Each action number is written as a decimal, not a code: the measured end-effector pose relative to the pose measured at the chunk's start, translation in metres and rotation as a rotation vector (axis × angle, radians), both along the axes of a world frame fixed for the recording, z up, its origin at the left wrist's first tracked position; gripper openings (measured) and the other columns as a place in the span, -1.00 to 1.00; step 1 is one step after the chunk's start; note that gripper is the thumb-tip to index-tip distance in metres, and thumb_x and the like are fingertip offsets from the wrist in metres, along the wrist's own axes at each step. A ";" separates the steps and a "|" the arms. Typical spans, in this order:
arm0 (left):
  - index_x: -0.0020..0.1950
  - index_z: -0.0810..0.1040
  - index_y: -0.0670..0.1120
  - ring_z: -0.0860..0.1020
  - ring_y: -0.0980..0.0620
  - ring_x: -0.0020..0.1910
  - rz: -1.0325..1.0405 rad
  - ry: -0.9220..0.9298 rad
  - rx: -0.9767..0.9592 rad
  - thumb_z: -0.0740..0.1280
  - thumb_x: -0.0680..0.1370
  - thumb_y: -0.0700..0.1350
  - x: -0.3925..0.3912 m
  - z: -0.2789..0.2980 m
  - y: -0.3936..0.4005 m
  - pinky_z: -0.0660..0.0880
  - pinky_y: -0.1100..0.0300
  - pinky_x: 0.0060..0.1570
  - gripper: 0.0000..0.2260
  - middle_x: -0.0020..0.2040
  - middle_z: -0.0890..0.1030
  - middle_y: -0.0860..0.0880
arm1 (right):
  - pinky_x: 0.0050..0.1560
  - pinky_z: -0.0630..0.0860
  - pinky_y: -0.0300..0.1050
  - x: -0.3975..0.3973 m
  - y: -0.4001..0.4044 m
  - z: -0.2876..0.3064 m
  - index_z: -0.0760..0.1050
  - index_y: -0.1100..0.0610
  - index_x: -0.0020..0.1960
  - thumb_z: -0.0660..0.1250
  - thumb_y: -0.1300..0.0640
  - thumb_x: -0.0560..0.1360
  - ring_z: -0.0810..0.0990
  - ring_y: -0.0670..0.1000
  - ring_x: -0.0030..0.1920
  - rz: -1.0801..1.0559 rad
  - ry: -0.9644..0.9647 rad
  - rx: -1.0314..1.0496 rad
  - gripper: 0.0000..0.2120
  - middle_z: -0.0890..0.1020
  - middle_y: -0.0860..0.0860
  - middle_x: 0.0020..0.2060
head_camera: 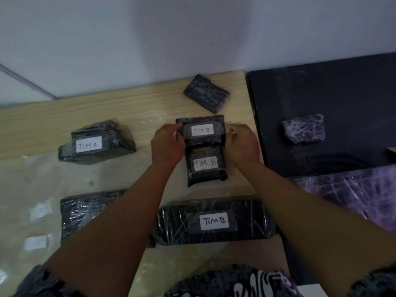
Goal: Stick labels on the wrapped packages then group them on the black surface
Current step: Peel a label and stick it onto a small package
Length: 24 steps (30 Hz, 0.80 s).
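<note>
The fingers of the left hand (168, 144) and the fingers of the right hand (243, 142) are curled against opposite ends of a small black package wrapped in clear film (201, 130), pinching it between them above the pale wooden counter (132, 103). Its white paper label (202, 130) reads "TIM B". Just nearer than the fingers, touching that package's near edge, lies a second small black wrapped package (206, 168) with a white label (205, 163) reading "TIM. B". Nearer still, between the forearms, sits a long black wrapped package (214, 221) labelled "TIM B" (214, 221). Beyond the fingers, towards the wall, an unlabelled black wrapped package (206, 93) lies at an angle. Left of the left fingers, well apart, a bulkier black wrapped bundle (96, 142) carries a label (88, 144) reading "TIM A". Nearer on that side, another long black wrapped package (85, 213) is partly hidden by the left forearm, with two blank white labels (39, 211) on a clear sheet beside it. Right of the right fingers lies the black surface (321, 86), holding one small wrapped package (303, 128) whose film shines purple; no label shows on it. A larger film-wrapped shape (347, 189) lies nearer on that side, cut off by the right forearm.
</note>
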<state>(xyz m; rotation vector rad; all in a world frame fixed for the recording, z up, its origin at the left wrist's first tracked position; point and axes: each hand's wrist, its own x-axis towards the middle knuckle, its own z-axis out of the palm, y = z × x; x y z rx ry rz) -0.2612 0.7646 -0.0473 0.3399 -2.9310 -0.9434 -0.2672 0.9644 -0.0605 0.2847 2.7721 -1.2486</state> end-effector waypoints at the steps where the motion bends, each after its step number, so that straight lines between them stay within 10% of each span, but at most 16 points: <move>1: 0.26 0.61 -0.14 0.59 -0.12 0.10 -0.001 0.007 0.010 0.29 0.55 -0.23 0.002 0.006 0.001 0.45 0.14 0.14 -0.71 0.16 0.63 -0.17 | 0.10 0.54 0.01 0.003 0.000 0.005 0.61 0.15 0.21 0.23 0.18 0.60 0.59 0.12 0.10 0.017 0.016 0.007 -0.74 0.61 0.12 0.13; 6: 0.22 0.62 -0.16 0.60 -0.10 0.04 -0.065 0.088 0.019 0.34 0.53 -0.24 0.018 0.040 0.000 0.35 0.33 0.03 -0.73 0.11 0.63 -0.17 | 0.15 0.52 0.04 0.009 -0.013 0.034 0.58 0.12 0.24 0.21 0.13 0.61 0.55 0.11 0.15 0.140 0.088 0.012 -0.73 0.58 0.09 0.15; 24: 0.24 0.61 -0.12 0.54 -0.12 0.15 0.136 0.330 -0.216 0.38 0.52 -0.12 0.181 0.130 -0.165 0.48 0.07 0.15 -0.71 0.19 0.61 -0.11 | 0.14 0.52 0.09 0.103 -0.185 0.128 0.57 0.16 0.25 0.21 0.09 0.61 0.54 0.15 0.15 0.542 0.400 -0.006 -0.70 0.59 0.11 0.14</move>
